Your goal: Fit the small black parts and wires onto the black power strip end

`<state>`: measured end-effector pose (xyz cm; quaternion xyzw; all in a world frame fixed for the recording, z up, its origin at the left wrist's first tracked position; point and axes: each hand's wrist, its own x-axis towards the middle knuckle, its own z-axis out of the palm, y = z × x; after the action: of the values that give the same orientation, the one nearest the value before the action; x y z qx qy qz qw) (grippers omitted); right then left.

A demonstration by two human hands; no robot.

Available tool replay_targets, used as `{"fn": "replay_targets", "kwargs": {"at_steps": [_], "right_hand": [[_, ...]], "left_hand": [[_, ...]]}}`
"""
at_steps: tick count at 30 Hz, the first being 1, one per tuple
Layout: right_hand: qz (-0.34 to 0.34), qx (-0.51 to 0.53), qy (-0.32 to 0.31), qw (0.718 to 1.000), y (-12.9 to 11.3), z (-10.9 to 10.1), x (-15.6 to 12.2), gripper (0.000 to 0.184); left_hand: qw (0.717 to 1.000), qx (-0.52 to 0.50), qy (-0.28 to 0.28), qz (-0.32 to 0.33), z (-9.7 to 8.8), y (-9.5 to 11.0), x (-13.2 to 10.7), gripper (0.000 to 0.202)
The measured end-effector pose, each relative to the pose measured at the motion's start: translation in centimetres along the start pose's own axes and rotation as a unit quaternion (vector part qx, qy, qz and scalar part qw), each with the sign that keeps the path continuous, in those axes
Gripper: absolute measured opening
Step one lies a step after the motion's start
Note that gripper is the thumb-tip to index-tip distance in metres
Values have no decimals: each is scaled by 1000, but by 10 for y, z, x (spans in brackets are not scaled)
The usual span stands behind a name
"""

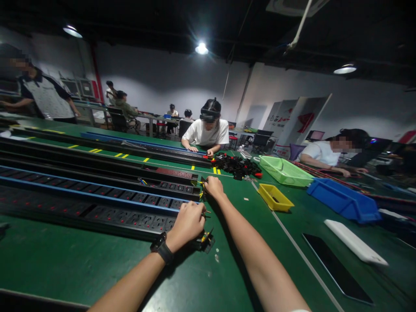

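Observation:
Long black power strips (130, 219) with rows of sockets lie side by side on the green table, their near ends at centre. My left hand (187, 223), with a black watch on the wrist, is closed over the end of a blue-edged strip (130, 194). A thin pointed thing juts out by its fingertips; what the fingers grip is hidden. Below it, a small black end piece (207, 242) with yellow-green wire sits at the nearest strip's end. My right hand (213, 187) pinches a small black part (203, 179) at the end of another strip, beside yellow wires (201, 190).
Black parts are heaped (237, 165) beyond my right hand. To the right are a green basket (286, 173), yellow bin (274, 197), blue bin (342, 199), white box (354, 242) and dark tablet (336, 268). A co-worker (208, 130) works across the table.

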<state>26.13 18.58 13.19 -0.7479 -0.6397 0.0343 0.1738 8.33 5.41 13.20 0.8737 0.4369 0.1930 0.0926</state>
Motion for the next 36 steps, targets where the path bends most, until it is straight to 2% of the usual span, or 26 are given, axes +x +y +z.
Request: {"fn": "replay_targets", "kwargs": {"at_steps": [5,9,11,14,16,18,25,27,29,33,34,36], "right_hand": [[47,-20,20,999,4,4,4,35],[82,-37,37,995,19,1,6,40],[69,-40,27,996,30,-1,4,39],[-5,-44,1,999,49,-3,-3,35],[-54,-41,-10,998,62,-6,-15,34],[-75,-39,-10,996,73,-10,-34,35],[-70,-63,-3,996,113,-19,-111,30],[-43,-1,-4,999,122,-19,-120,30],[-4,119,-31,992,126,-15,-122,30],[24,365,-90,926,112,3,-124,43],[16,383,-88,920,107,8,-125,44],[-6,353,-59,934,98,14,-125,40]], "left_hand": [[1000,7,0,1,1,0,0,23],[1000,6,0,5,2,0,0,22],[1000,4,2,5,2,0,0,22],[1000,3,4,7,1,1,0,22],[1000,-1,5,9,0,1,0,23],[1000,-1,3,9,0,1,0,23],[1000,7,6,11,1,-1,1,23],[1000,7,5,12,1,-1,2,23],[1000,4,3,10,-1,0,2,24],[1000,1,-1,7,-4,1,3,24],[1000,1,-3,7,-4,1,3,24],[1000,0,-3,9,-4,1,3,24]]}}
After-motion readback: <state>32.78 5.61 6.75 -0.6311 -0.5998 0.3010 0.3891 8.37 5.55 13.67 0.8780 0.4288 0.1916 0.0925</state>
